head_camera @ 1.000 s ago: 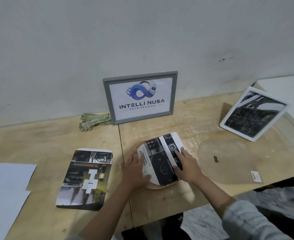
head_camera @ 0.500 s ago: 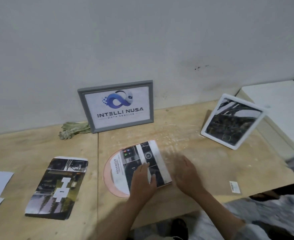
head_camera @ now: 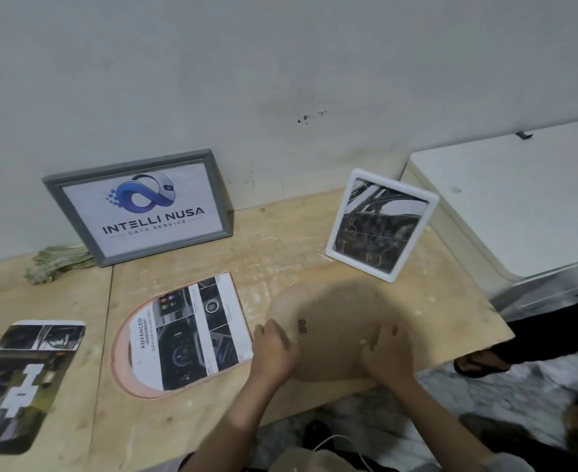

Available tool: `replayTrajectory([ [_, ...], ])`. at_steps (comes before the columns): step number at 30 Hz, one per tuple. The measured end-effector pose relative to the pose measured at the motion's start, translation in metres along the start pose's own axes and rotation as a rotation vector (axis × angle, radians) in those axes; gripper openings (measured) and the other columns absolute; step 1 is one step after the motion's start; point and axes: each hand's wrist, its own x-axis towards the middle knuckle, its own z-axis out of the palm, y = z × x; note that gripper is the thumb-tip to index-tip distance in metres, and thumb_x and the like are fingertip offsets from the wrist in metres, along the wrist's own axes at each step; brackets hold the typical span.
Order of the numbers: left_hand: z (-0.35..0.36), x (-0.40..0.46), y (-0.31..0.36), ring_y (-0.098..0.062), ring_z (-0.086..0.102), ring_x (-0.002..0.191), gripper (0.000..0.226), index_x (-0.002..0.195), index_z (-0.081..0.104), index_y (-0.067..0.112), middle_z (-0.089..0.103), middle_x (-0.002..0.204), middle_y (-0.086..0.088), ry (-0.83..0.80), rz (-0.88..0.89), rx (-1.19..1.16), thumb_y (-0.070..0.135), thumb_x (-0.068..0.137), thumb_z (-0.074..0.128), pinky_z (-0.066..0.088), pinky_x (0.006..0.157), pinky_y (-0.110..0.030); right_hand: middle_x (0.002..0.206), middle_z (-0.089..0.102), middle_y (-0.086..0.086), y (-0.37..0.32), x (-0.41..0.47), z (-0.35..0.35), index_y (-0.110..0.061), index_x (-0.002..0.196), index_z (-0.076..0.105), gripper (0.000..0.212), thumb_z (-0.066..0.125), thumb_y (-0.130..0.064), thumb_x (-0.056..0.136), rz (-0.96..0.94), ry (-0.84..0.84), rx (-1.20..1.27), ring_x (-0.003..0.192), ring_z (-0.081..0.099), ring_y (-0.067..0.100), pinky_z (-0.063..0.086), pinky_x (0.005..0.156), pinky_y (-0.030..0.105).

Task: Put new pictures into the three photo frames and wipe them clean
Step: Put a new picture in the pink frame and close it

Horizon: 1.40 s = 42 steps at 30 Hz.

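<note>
Both hands, left (head_camera: 274, 349) and right (head_camera: 388, 356), grip backing board (head_camera: 332, 311); grey frame (head_camera: 138, 206) reads "INTELLI NUSA".

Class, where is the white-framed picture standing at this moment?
In the head view, the white-framed picture stands tilted at the table's far right, beside the white cabinet, beyond the right hand.

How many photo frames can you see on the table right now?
3: grey frame leaning on the wall, white frame standing at right, pink arched frame lying flat under a picture.
</note>
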Motion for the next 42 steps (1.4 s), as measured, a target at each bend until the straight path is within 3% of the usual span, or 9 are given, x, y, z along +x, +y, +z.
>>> replayTrajectory([
  [5, 0.012, -0.003, 0.008, -0.032, 0.048, 0.100, 0.036, 0.101, 0.047, 0.004, 0.046, 0.104, -0.011, 0.069, 0.036, 0.044, 0.031, 0.081, 0.059, 0.040, 0.084, -0.036, 0.125, 0.044, 0.021, 0.002, 0.002, -0.004, -0.004, 0.129, 0.044, 0.057, 0.063, -0.031, 0.083, -0.043, -0.028, 0.076, 0.116, 0.040, 0.038, 0.032, 0.097, 0.039],
  [11, 0.005, -0.002, 0.012, -0.034, 0.047, 0.114, 0.054, 0.123, 0.045, 0.009, 0.049, 0.120, -0.013, 0.088, -0.075, -0.036, 0.038, 0.080, 0.061, 0.039, 0.094, -0.035, 0.123, 0.044, 0.022, -0.007, 0.009, -0.010, -0.005, 0.122, 0.048, 0.057, 0.068, -0.037, 0.079, 0.050, -0.051, 0.207, 0.117, 0.040, 0.040, 0.032, 0.100, 0.040],
  [16, -0.010, 0.009, 0.019, -0.024, 0.050, 0.081, 0.032, 0.071, 0.040, 0.022, 0.051, 0.081, -0.002, 0.136, -0.256, -0.399, 0.045, 0.056, 0.055, 0.041, 0.076, -0.032, 0.127, 0.050, 0.017, -0.007, 0.027, -0.016, -0.010, 0.120, 0.053, 0.068, 0.069, -0.052, 0.068, 0.206, -0.114, 0.382, 0.119, 0.045, 0.036, 0.042, 0.097, 0.042],
  [21, -0.014, 0.014, 0.020, -0.023, 0.049, 0.075, 0.032, 0.068, 0.042, 0.017, 0.049, 0.071, 0.001, 0.129, -0.283, -0.466, 0.042, 0.056, 0.056, 0.041, 0.073, -0.030, 0.102, 0.061, 0.010, -0.015, 0.032, -0.032, -0.012, 0.109, 0.059, 0.023, 0.043, -0.019, 0.093, 0.258, -0.039, 0.634, 0.084, 0.055, 0.026, 0.043, 0.074, 0.034],
  [23, -0.010, 0.014, 0.014, -0.024, 0.050, 0.072, 0.030, 0.068, 0.044, 0.017, 0.052, 0.076, -0.002, 0.143, -0.274, -0.407, 0.043, 0.057, 0.055, 0.041, 0.070, -0.030, 0.088, 0.058, 0.008, -0.019, 0.032, -0.036, -0.015, 0.100, 0.057, 0.021, 0.037, -0.010, 0.094, 0.212, 0.007, 0.655, 0.070, 0.048, 0.020, 0.037, 0.063, 0.031],
  [29, -0.005, 0.014, 0.014, -0.031, 0.058, 0.086, 0.026, 0.073, 0.047, 0.016, 0.060, 0.093, -0.014, 0.203, -0.281, -0.372, 0.039, 0.067, 0.058, 0.044, 0.071, -0.034, 0.085, 0.055, 0.006, -0.030, 0.026, -0.051, -0.013, 0.090, 0.055, 0.018, 0.040, -0.004, 0.094, 0.081, 0.097, 0.687, 0.076, 0.047, 0.020, 0.032, 0.068, 0.028],
  [33, -0.011, 0.015, 0.012, -0.034, 0.060, 0.087, 0.036, 0.080, 0.055, 0.010, 0.061, 0.098, -0.020, 0.286, -0.244, -0.429, 0.041, 0.064, 0.056, 0.051, 0.077, -0.037, 0.093, 0.059, 0.008, -0.033, 0.026, -0.055, -0.009, 0.102, 0.062, 0.023, 0.040, -0.005, 0.093, 0.074, 0.124, 0.720, 0.081, 0.051, 0.021, 0.037, 0.072, 0.028],
  [37, -0.033, 0.008, 0.005, -0.035, 0.058, 0.080, 0.017, 0.070, 0.048, 0.014, 0.053, 0.077, -0.017, 0.382, -0.234, -0.481, 0.019, 0.078, 0.062, 0.039, 0.063, -0.029, 0.093, 0.056, 0.006, -0.051, 0.019, -0.049, -0.009, 0.106, 0.060, 0.022, 0.040, -0.010, 0.096, 0.028, 0.111, 0.681, 0.078, 0.048, 0.018, 0.037, 0.073, 0.030],
  [42, -0.071, -0.005, -0.035, -0.023, 0.047, 0.069, 0.015, 0.078, 0.055, 0.008, 0.049, 0.074, -0.005, 0.516, -0.279, -0.462, 0.021, 0.077, 0.062, 0.038, 0.063, -0.030, 0.117, 0.057, 0.011, -0.097, -0.009, -0.015, -0.008, 0.129, 0.051, 0.035, 0.046, -0.013, 0.096, -0.119, 0.002, 0.559, 0.099, 0.051, 0.022, 0.038, 0.083, 0.029],
])
